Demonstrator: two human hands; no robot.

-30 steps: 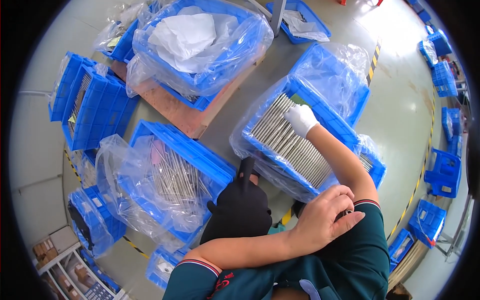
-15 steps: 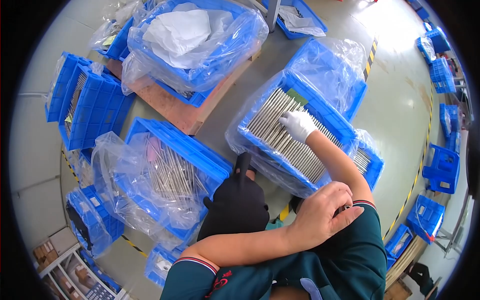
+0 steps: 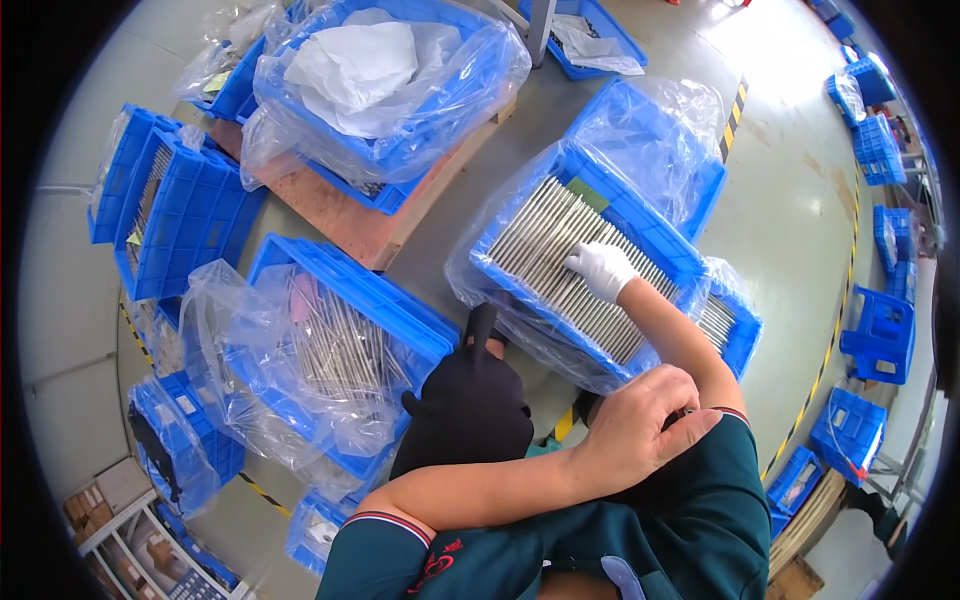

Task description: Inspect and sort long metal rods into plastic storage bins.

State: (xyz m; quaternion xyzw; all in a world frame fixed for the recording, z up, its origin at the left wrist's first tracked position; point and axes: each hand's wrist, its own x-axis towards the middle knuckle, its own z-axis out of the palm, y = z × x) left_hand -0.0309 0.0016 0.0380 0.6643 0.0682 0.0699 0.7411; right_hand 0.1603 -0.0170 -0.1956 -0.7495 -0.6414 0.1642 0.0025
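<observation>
My right hand (image 3: 600, 268), in a white glove, lies flat on a layer of thin metal rods (image 3: 560, 255). The rods fill a blue crate (image 3: 655, 225) lined with a clear plastic bag. My bare left hand (image 3: 638, 432) reaches across my body and pinches the cuff of my dark green right sleeve (image 3: 715, 470) at the upper arm. A black glove (image 3: 470, 400) sits just below the crate's near corner, one finger pointing up; I cannot tell what it rests on.
A second bag-lined blue crate of rods (image 3: 340, 340) lies at my left. A larger crate with white wrapping (image 3: 400, 90) stands on a wooden board (image 3: 350, 225). Empty blue crates (image 3: 170, 215) are stacked at the far left, and several more crates (image 3: 875, 335) line the right.
My gloved right hand has slid a little toward me along the rods, from their far edge to the middle. My left hand stays on the sleeve.
</observation>
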